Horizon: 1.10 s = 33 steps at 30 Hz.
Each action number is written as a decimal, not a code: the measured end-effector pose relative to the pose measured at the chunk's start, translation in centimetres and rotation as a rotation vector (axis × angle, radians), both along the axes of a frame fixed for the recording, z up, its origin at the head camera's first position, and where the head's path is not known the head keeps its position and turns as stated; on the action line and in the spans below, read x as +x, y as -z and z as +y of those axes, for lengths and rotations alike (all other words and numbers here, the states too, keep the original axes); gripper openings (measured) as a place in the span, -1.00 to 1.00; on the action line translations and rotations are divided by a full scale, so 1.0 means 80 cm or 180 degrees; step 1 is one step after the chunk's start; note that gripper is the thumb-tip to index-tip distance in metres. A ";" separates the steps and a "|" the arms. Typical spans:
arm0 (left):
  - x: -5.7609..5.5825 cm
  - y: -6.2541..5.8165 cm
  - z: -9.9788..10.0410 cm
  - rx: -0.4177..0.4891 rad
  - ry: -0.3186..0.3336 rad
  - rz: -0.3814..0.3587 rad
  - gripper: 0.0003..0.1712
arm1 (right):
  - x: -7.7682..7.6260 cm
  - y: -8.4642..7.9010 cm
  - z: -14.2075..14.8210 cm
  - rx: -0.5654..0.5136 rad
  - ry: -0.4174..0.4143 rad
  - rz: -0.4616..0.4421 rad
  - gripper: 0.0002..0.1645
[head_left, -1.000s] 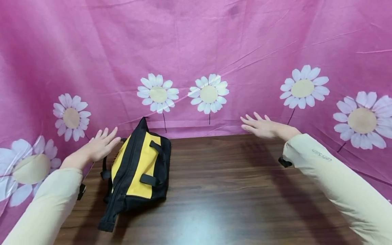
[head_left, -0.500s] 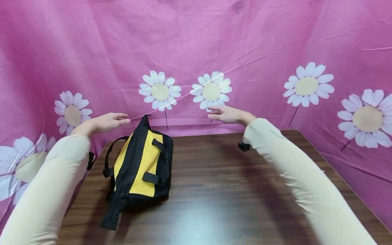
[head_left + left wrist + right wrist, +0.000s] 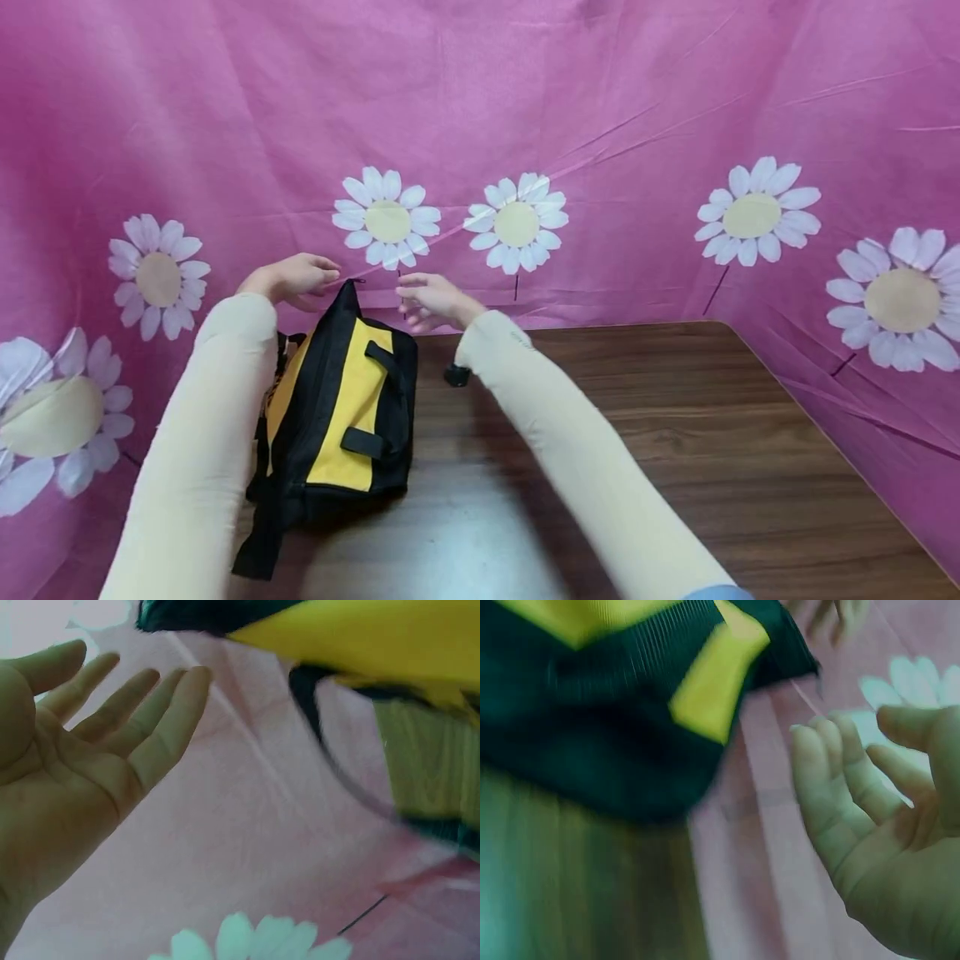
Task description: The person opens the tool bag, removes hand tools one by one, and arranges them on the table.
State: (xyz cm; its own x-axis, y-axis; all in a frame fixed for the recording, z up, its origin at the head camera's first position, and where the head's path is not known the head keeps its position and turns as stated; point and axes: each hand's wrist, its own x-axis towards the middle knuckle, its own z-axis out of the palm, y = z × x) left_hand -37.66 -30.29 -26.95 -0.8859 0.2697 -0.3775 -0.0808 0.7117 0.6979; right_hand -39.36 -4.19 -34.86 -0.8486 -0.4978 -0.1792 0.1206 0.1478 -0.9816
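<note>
A yellow and black zippered bag (image 3: 348,408) stands on the left part of the table, its zip running lengthwise along the top and strap handles on its sides. My left hand (image 3: 296,277) hovers at the bag's far end, left of the zip's far tip; in the left wrist view its fingers (image 3: 169,735) are loosely bent and apart from the bag. On the other side of that tip, my right hand (image 3: 435,300) is held in the air. The right wrist view shows its relaxed fingers (image 3: 817,761) gripping nothing.
The brown wooden table (image 3: 675,417) extends to the right of the bag. A pink cloth (image 3: 600,100) printed with white daisies hangs behind the table and along both sides. A black strap end (image 3: 258,542) of the bag points towards the near edge.
My right hand has swept left across the table to the bag's far end. My left hand has moved right and slightly up towards the same end. The bag stays about where it was.
</note>
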 end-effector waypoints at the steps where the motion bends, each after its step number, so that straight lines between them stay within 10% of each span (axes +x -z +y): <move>1: -0.003 0.004 0.001 0.0044 -0.0044 -0.0009 -0.35 | 0.000 0.004 -0.015 -0.0135 0.0009 -0.0081 -0.33; 14: -0.021 0.048 0.007 0.0149 -0.0060 -0.0045 -0.35 | 0.003 0.046 -0.083 -0.1312 0.0378 -0.0821 -0.25; 33: -0.026 0.063 0.018 -0.0171 0.0186 0.0303 -0.42 | 0.006 0.064 -0.121 -0.1153 0.1396 -0.0436 -0.78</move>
State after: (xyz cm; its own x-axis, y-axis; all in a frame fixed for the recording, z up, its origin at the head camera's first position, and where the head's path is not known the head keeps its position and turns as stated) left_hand -39.75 -28.86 -31.99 -0.9017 0.3036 -0.3077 0.0269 0.7499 0.6611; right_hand -38.91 -13.86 -39.97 -0.9703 -0.1552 -0.1858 0.2242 -0.2866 -0.9315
